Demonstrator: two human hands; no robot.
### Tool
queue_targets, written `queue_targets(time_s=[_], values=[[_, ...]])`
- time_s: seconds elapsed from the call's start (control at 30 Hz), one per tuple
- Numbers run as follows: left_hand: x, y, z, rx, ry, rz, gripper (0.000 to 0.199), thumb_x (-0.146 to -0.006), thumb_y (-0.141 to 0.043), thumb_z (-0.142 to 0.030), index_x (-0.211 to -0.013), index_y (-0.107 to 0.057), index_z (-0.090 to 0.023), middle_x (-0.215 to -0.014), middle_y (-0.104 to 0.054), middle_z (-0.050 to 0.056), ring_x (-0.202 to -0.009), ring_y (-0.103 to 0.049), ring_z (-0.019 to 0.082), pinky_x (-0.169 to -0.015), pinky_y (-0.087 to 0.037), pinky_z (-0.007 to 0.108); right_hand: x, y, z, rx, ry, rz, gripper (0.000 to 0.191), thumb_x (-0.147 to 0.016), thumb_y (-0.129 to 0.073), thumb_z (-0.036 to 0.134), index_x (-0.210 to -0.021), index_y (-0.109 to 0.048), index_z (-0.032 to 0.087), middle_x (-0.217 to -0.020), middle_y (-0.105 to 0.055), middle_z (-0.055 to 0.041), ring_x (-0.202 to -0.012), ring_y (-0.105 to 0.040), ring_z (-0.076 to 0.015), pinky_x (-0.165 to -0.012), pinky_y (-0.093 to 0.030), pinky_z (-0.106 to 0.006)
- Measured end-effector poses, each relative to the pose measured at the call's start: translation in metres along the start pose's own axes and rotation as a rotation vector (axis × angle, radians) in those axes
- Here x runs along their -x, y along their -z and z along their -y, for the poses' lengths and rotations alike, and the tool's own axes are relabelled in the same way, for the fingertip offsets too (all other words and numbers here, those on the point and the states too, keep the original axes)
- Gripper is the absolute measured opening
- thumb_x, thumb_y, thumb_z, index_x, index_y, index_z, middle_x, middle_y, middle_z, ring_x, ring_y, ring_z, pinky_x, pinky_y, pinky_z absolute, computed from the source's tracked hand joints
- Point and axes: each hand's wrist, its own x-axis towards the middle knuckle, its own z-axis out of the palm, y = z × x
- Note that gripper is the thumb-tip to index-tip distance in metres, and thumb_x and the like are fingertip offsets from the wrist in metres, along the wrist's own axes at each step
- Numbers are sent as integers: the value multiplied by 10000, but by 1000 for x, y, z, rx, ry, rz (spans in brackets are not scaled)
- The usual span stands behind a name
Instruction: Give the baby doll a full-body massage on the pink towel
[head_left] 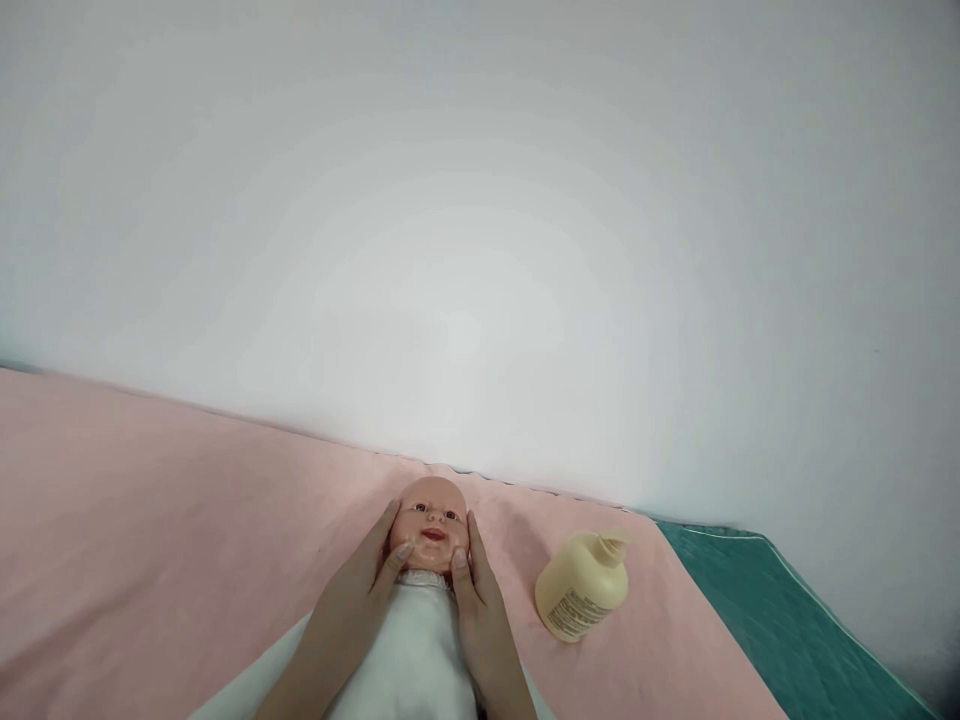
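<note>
A baby doll lies on its back at the bottom middle of the head view, its head toward the wall. It wears a white garment with a gathered collar. My left hand cups the left side of the doll's head, the thumb resting on the cheek near the chin. On the other side my right hand does the same, its thumb against the lower cheek. The doll's head is held between both palms, and most of its arms and legs are hidden or out of view.
A pale yellow pump bottle with a printed label stands right of the doll. Under everything spreads a pink sheet, and a green cover shows at the right. A plain white wall rises directly behind.
</note>
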Motion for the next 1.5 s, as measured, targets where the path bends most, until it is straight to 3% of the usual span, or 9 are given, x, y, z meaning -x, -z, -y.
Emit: queue_targets(time_s=[0.23,0.37,0.5,0.7,0.93,1.13,1.3,1.5], values=[[-2,-3,6,9,-40,-70,575,-922,-338,-501,-1417,-430,-222,-1452,-461,41,-1302,-462,245,-1029,-424,340,-5,0,-7,-36,-7,-25,801,-863,-368,721,-1479,-313,212,-1533,-287,-14,-1421,-225,-212,-1168,-192,-382],[1,1,-3,51,36,9,615,-925,-301,-523,-1458,-354,-220,-1491,-402,35,-1339,-412,245,-1074,-375,389,-3,0,2,-25,-38,-16,782,-865,-391,706,-1480,-308,230,-1540,-269,2,-1425,-212,-216,-1168,-199,-390],[2,5,-10,50,99,56,679,-882,-410,-557,-1478,-304,-249,-1488,-409,41,-1323,-433,263,-1074,-370,407,-1,0,4,-4,-50,-12,772,-859,-448,680,-1482,-300,250,-1539,-269,9,-1426,-207,-228,-1171,-186,-400],[3,3,-9,85,73,48,733,-833,-537,-479,-1477,-286,-236,-1443,-467,73,-1278,-488,254,-1030,-421,378,-6,-4,-13,-56,33,-15,837,-828,-585,603,-1498,-250,230,-1546,-253,-20,-1421,-224,-243,-1153,-246,-397],[2,4,-10,62,68,47,738,-808,-556,-433,-1465,-314,-199,-1437,-466,106,-1282,-481,277,-1029,-419,404,-12,-5,-27,-68,90,-1,856,-810,-631,559,-1497,-251,217,-1538,-279,-36,-1406,-265,-252,-1140,-279,-396],[2,2,-6,72,29,23,714,-810,-552,-433,-1451,-349,-191,-1453,-450,109,-1307,-451,286,-1054,-391,418,-7,-5,-18,-36,52,5,864,-818,-616,568,-1504,-222,220,-1550,-244,-19,-1419,-230,-225,-1149,-257,-372],[3,4,-7,58,61,-4,692,-818,-542,-457,-1448,-373,-224,-1417,-502,88,-1252,-513,299,-1000,-446,418,0,-4,-2,-23,27,-20,786,-863,-530,596,-1499,-248,228,-1547,-250,-2,-1425,-213,-216,-1157,-225,-370],[1,2,-5,23,16,-23,630,-878,-446,-499,-1444,-388,-229,-1443,-471,58,-1284,-480,276,-1025,-428,386,-1,1,2,7,-41,25,790,-876,-429,663,-1506,-224,233,-1550,-236,11,-1432,-187,-197,-1172,-166,-366]])
